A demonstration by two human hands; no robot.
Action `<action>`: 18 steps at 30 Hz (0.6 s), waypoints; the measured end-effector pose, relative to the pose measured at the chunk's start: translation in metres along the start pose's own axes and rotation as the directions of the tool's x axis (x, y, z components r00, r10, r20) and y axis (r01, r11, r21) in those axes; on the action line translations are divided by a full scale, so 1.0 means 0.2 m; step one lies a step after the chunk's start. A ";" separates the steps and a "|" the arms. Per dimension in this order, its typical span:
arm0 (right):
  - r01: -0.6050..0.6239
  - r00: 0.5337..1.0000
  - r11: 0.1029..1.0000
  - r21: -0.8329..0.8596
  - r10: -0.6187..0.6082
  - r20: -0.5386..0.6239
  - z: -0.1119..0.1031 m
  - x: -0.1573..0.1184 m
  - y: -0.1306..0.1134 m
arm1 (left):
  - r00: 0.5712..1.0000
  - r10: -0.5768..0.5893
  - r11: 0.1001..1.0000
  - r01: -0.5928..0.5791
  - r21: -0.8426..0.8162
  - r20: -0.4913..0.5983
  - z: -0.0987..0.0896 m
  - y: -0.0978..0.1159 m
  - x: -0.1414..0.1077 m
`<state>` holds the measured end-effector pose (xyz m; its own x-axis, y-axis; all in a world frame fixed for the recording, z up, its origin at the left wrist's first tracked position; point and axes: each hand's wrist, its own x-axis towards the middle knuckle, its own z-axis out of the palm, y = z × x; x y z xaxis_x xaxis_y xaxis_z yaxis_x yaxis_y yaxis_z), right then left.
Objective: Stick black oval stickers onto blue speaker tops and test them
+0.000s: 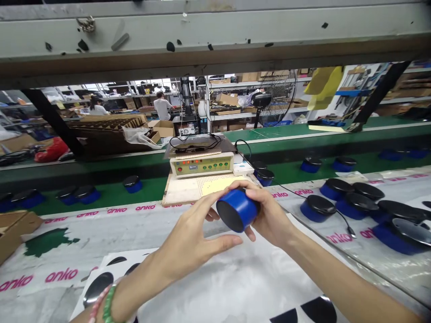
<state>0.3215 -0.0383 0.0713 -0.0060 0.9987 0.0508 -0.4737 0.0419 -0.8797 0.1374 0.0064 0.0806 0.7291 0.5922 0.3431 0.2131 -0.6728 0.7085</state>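
My right hand (271, 215) grips a short blue cylinder with a black end face (239, 209), probably a small round speaker, tilted so that face points down and left. My left hand (193, 231) reaches around its left side, index finger along the top edge and thumb stretched out below, apart from it. Some left fingertips are hidden behind it. Below lie white sheets (215, 287) bearing glossy black discs (98, 287), beneath my left forearm, and more black round pieces (318, 309) at the bottom right.
Several similar blue cylinders with black tops (318, 207) stand at right, beside a cable plug (350, 232); others sit along the green conveyor (111, 188). A control box with lit red digits (202, 165) stands ahead. A cardboard box (16, 229) is at left. A beam (215, 33) crosses overhead.
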 end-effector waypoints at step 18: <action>-0.038 0.999 0.988 -0.153 0.038 -0.002 -0.01 -0.14 0.12 | 0.999 -0.033 0.997 0.031 0.070 0.019 0.00 -0.03 -0.18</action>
<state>0.3127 -0.0648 0.0472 -0.0223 0.9996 0.0162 -0.3332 0.0079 -0.9428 0.1090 -0.0111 0.0633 0.7337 0.6055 0.3082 0.2807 -0.6832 0.6741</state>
